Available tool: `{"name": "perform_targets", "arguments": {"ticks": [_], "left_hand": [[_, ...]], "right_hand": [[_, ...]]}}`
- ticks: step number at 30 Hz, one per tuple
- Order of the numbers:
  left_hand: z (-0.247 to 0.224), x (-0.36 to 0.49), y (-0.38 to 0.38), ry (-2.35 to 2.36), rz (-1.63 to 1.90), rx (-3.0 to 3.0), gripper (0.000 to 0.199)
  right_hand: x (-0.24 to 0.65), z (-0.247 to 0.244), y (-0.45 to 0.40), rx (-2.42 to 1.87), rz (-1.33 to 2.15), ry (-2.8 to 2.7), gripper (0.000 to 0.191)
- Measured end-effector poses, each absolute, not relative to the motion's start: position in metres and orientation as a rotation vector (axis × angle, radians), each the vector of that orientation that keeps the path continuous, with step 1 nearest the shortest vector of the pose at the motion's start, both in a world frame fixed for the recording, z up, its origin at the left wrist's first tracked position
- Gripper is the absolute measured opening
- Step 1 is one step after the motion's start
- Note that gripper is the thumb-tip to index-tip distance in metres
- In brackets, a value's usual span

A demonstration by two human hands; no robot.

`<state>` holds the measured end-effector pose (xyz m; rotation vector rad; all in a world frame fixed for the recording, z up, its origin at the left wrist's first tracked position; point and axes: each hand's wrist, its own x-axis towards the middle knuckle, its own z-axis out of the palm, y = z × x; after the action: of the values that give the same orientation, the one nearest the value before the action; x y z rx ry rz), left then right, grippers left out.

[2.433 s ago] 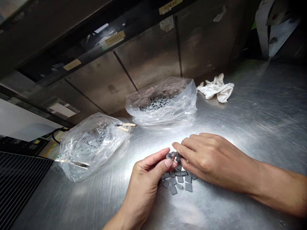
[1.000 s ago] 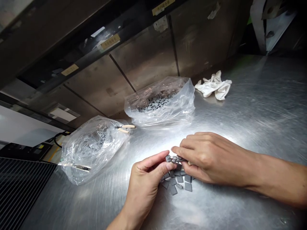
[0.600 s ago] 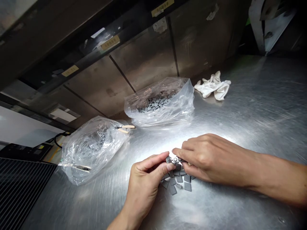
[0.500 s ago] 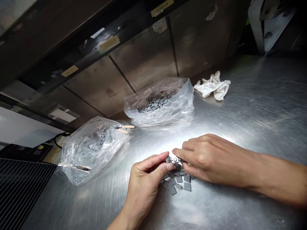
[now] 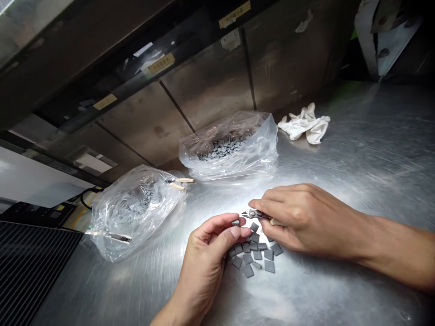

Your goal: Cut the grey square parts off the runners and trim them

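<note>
The small grey piece [image 5: 235, 222] is pinched in my left hand [image 5: 204, 260], and my right hand [image 5: 302, 217] grips small cream-handled cutters [image 5: 258, 215], their dark tips now just apart from it rather than against it. Below the piece, the flat grey tiles [image 5: 253, 251] lie spread wider on the steel bench [image 5: 340, 294] than before. Beyond those tiles, many more remain in two clear plastic bags [image 5: 227, 154] [image 5: 132, 217], with a second pair of cutters [image 5: 180, 180] and white gloves [image 5: 304, 129] nearby.
</note>
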<state>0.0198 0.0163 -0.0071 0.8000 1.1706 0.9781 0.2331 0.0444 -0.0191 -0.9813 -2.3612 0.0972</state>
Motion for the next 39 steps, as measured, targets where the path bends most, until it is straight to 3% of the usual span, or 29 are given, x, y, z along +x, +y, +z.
{"name": "perform_targets", "arguments": {"ticks": [7, 19, 39], "left_hand": [[-0.0075, 0.0193, 0.0191, 1.179, 0.95, 0.831, 0.018], [-0.0075, 0.0181, 0.0158, 1.337, 0.996, 1.387, 0.015], [-0.0065, 0.0177, 0.0165, 1.32, 0.965, 1.488, 0.017]], "right_hand": [[0.2306, -0.0199, 0.0423, -0.962, 0.134, -2.381, 0.015], [0.2309, -0.0178, 0.043, -0.951, 0.17, -2.492, 0.013], [0.2312, -0.0196, 0.0418, -0.926, 0.06, -2.527, 0.011]]}}
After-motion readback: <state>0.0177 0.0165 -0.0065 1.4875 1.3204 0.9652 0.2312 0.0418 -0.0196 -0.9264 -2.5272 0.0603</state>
